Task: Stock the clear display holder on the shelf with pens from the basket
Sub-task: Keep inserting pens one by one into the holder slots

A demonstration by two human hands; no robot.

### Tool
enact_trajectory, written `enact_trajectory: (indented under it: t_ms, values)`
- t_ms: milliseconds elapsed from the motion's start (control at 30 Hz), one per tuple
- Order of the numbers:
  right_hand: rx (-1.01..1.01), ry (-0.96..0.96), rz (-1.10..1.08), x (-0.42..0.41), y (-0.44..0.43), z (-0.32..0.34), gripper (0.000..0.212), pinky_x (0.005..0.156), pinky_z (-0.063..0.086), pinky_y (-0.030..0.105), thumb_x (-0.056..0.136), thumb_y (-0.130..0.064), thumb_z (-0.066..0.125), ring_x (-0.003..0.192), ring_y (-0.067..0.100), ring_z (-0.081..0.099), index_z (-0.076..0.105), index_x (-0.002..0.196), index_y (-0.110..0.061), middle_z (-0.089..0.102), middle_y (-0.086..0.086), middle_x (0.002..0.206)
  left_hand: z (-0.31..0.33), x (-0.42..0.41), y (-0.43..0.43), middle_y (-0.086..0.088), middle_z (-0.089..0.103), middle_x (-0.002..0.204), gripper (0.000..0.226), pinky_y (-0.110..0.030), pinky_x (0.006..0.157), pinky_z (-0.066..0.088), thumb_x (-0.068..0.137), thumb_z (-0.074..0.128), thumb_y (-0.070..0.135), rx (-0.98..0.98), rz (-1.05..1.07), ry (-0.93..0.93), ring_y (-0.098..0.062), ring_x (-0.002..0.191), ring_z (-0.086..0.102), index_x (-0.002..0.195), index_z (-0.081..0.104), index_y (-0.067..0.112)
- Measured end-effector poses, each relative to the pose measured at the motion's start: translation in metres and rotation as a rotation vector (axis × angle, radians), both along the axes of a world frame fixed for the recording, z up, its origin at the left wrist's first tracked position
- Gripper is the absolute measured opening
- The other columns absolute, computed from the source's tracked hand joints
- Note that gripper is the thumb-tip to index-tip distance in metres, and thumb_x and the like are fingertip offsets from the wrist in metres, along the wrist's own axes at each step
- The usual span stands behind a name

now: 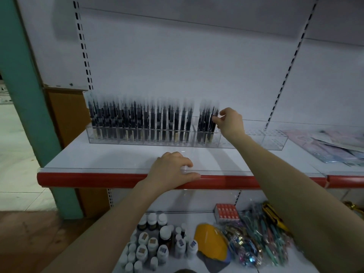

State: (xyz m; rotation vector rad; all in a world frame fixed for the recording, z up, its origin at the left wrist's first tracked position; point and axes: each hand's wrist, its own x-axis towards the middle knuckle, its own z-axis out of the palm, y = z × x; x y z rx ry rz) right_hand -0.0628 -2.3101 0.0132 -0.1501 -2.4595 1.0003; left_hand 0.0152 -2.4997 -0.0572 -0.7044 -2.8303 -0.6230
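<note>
Pens (137, 121) already stocked stand beyond both hands; the basket is out of view. Nearest, below the wrists, sit white-capped bottles (155, 243) and bagged coloured pens (262, 231). Left hand (171, 168) rests on the shelf's red front edge (88, 179), fingers loosely bent, holding nothing. Farther, right hand (230, 121) pinches a dark pen (211, 125) between thumb and forefinger, at the filled run's end in the clear display holder (275, 138). Seating it seems the step; next, release it and fill empty slots right of those fingers. No writing is legible.
</note>
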Motion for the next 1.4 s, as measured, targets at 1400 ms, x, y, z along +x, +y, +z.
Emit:
enact_trajectory:
  t_ms: [1400]
  values:
    - [-0.059, -1.189, 0.073, 0.262, -0.051, -0.604, 0.022, 0.061, 0.042, 0.037, 0.099, -0.013, 0.043, 0.061, 0.024, 0.046, 0.057, 0.105, 0.003, 0.054, 0.018, 0.080, -0.565, 0.155, -0.027, -0.015, 0.052, 0.117, 0.043, -0.035, 0.081, 0.046, 0.090, 0.058, 0.034, -0.518, -0.333, -0.918, -0.028, 0.103, 0.054, 0.118, 0.046, 0.004]
